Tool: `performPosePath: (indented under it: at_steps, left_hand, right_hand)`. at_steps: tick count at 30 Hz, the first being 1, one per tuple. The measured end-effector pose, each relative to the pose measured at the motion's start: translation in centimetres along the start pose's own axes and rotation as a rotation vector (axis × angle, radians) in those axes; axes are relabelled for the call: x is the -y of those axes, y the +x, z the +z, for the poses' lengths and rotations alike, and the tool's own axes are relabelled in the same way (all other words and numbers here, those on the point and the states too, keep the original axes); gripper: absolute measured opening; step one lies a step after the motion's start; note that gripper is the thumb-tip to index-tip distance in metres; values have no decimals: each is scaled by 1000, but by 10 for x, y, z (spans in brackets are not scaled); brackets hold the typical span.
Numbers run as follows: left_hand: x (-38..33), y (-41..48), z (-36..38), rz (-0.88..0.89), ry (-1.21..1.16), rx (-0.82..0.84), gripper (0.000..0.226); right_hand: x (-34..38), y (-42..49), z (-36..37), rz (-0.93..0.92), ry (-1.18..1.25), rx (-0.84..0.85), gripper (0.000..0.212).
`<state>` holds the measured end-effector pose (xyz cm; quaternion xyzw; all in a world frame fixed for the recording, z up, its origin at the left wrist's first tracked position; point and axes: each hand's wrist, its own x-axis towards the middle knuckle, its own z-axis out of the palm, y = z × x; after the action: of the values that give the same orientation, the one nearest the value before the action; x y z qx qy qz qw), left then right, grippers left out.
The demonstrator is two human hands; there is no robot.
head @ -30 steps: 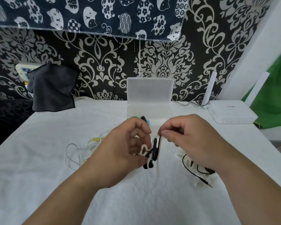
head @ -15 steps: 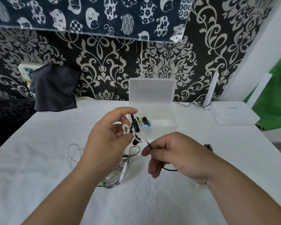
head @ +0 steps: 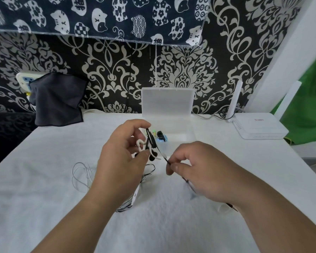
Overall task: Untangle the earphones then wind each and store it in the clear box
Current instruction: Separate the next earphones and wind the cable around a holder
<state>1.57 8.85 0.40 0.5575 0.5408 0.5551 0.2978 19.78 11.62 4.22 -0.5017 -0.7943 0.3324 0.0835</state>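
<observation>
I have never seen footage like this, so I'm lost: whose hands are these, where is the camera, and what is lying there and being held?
No machine here: these are a person's two bare hands, filmed by one wide-angle camera worn on their head, looking forward and down. The left hand grips a small bundle of black and white earphone cord. The right hand pinches a black cord that runs out of that bundle. On the white table lie more loose earphone wires. Behind the hands stands the clear box, lid open, with a few small things already inside. A dark cloth and a white router are at the back.
</observation>
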Motion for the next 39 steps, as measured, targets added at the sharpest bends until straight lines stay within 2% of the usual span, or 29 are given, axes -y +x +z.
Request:
performPosePath:
  at_steps: [3,8,12,17,21,24,28,33,39]
  left_hand:
    - [-3,-1,1,57,77,-43,62]
    - [-7,-3,0,111,225,-93,62]
    - [-7,-3,-2,127,272,-83,62]
    - [-9,-5,-3,150,395,60,62]
    - [-9,-6,-1,128,438,210,65]
    - [-10,-7,0,97,351,282,64]
    - [-11,-6,-3,21,178,352,66]
    - [-11,-4,-9,20,115,445,62]
    - [-12,-7,-8,43,97,540,61]
  right_hand:
    - [5,-2,-2,-71,42,4,25]
    - [6,-2,-2,-34,190,83,17]
    - [7,-4,-6,-80,199,93,19]
    - [8,-4,-12,-57,287,-31,24]
    - [3,2,-9,-51,87,-211,22]
    - [1,4,-7,-115,1,-319,20]
    - [-4,7,-7,-160,28,-377,19]
    - [-7,11,-6,-65,158,-276,17]
    - [-12,13,-7,91,532,-75,24]
